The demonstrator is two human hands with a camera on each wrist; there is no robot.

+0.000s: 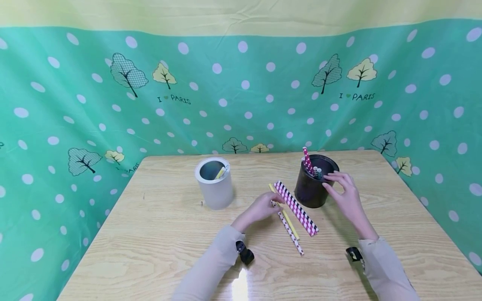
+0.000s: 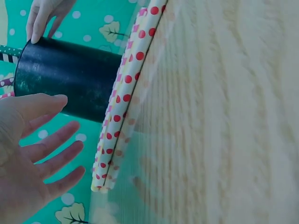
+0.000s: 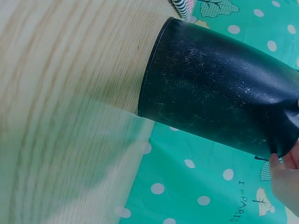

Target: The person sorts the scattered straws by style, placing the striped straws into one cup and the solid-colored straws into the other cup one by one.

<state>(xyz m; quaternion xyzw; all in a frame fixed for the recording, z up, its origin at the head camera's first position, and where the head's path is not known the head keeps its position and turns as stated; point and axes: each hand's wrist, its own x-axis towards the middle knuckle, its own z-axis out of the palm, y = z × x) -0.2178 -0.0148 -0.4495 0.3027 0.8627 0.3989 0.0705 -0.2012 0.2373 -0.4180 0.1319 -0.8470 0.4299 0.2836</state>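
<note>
My left hand (image 1: pixel 265 207) hovers over the near ends of a white paper straw with red dots (image 1: pixel 291 235) and a yellow straw (image 1: pixel 289 219). In the left wrist view its fingers are spread and relaxed, with nothing held. Beside these, pink-checked and black-striped paper straws (image 1: pixel 300 212) lie in a row on the table. My right hand (image 1: pixel 346 198) pinches the rim of a black cylindrical holder (image 1: pixel 310 192), thumb on the outer wall and fingers over the edge. Several straws (image 1: pixel 307 161), one dark pink with white dots, stand inside it, leaning left.
Left of the straws stands a white cylindrical holder (image 1: pixel 216 192) with a yellow straw (image 1: pixel 220 172) and a pale one leaning inside. Behind the wooden table (image 1: pixel 162 234) hangs a green dotted curtain (image 1: pixel 248 96) close to its far edge.
</note>
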